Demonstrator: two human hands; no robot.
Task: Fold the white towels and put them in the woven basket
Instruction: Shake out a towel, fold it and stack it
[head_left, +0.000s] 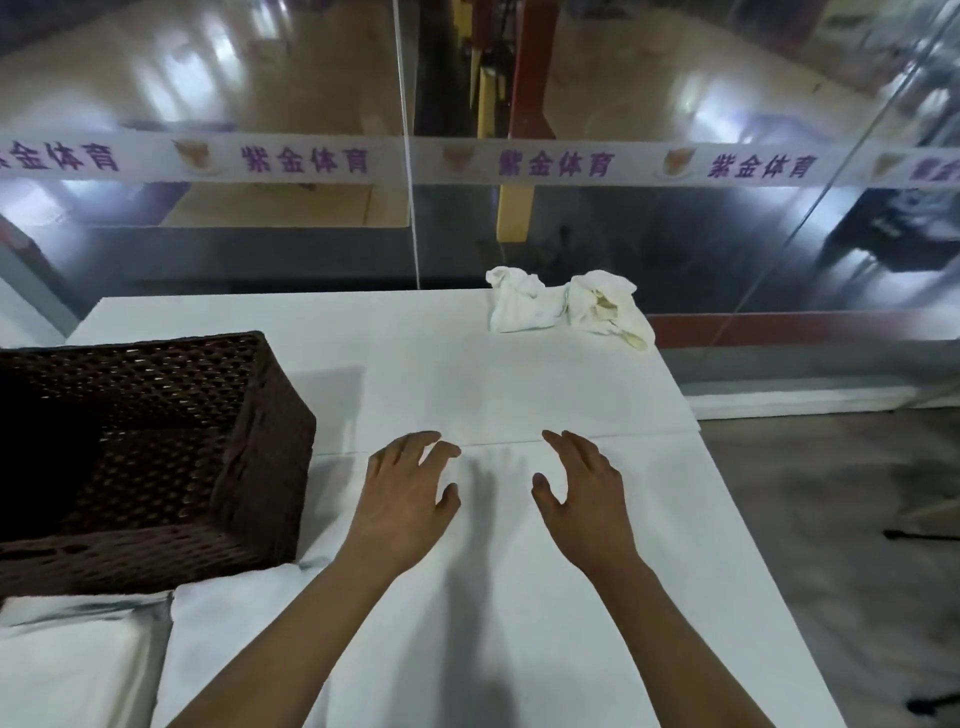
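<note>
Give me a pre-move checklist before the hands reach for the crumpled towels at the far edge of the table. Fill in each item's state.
1. Left hand free: ok, fingers relaxed, holding nothing, above the table.
2. Right hand free: ok, open and empty.
3. Crumpled towels in view: ok, two bunched heaps side by side at the far edge, unfolded.
4. Path to the towels: ok, only bare tabletop shows between hands and towels.
5. Basket ready: ok for position, upright at the left with its mouth open; contents cannot tell, the inside is dark.
6. Towel overhang: not ok, the right heap's corner hangs past the table's edge.
</note>
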